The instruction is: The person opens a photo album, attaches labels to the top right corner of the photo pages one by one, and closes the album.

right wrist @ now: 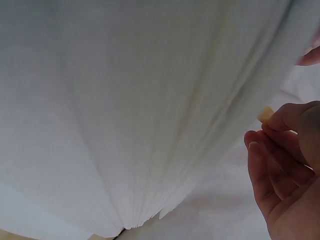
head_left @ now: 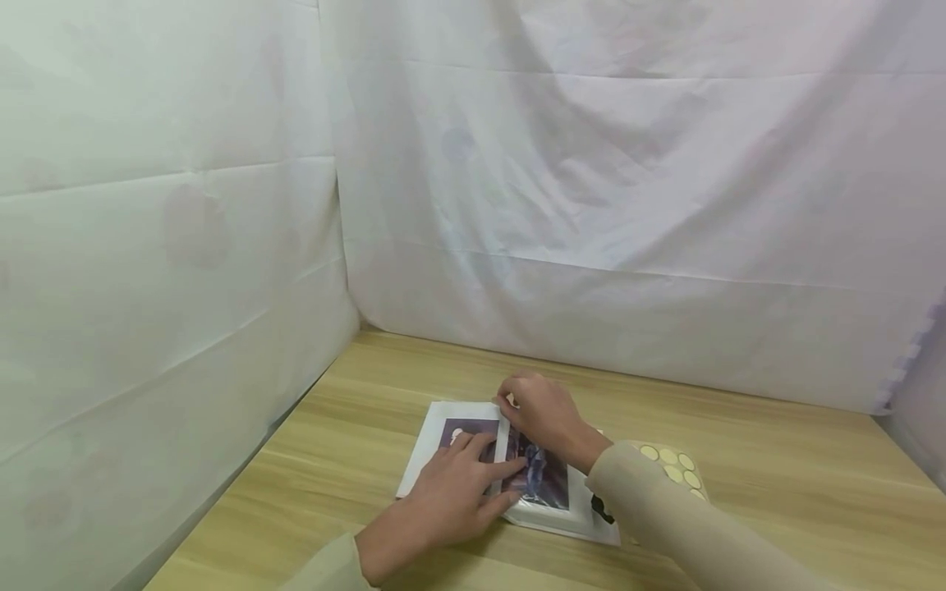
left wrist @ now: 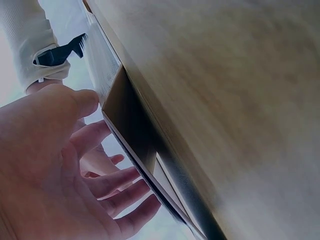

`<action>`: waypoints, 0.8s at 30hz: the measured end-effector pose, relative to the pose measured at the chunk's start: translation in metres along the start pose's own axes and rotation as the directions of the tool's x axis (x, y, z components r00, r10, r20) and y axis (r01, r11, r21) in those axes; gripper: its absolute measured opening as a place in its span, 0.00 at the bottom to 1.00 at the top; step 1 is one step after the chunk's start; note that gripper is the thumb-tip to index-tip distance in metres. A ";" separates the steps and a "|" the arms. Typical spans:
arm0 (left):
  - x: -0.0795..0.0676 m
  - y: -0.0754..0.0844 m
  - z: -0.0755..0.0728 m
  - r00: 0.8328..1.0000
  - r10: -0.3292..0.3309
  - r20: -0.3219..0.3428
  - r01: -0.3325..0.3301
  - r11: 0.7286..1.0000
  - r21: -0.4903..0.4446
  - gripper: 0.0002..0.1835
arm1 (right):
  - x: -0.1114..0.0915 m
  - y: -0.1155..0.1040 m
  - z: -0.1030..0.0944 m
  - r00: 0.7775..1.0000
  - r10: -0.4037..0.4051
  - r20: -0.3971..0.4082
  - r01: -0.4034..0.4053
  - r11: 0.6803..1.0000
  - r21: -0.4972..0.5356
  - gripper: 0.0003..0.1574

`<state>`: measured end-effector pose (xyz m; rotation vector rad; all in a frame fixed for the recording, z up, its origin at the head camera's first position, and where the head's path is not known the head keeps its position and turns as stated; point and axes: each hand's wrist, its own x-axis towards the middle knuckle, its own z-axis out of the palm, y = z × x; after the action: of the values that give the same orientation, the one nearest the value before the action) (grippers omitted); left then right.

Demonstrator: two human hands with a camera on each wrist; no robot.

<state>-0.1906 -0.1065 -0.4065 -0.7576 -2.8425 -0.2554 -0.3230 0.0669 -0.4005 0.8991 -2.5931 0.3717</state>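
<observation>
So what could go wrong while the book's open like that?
The right hand pinches a yellow piece, so it might drop. The left hand lies on the book; if it lifts, the book might close. The right sleeve passes over the dotted sheet and could drag it.

No text, label, brand, number or sign can be read on the open book (head_left: 544,486) lying on the desk (head_left: 296,492), where a pale mark (head_left: 456,434) on the left page's dark picture is too small and too covered to tell as lettering or image. No legible print shows on the pale yellow discs (head_left: 673,474) beside the book, nor on the book's edges and fanned white pages (right wrist: 135,125) as seen from the two wrists.
</observation>
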 end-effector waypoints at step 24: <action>0.000 0.001 -0.001 1.000 0.010 0.017 -0.011 0.998 0.057 0.22 | -0.002 -0.003 0.009 0.993 -0.114 0.010 0.115 0.993 -0.019 0.04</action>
<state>-0.1902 -0.1060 -0.4055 -0.7665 -2.8468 -0.1659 -0.3223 0.0627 -0.4087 1.0391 -2.5343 0.3105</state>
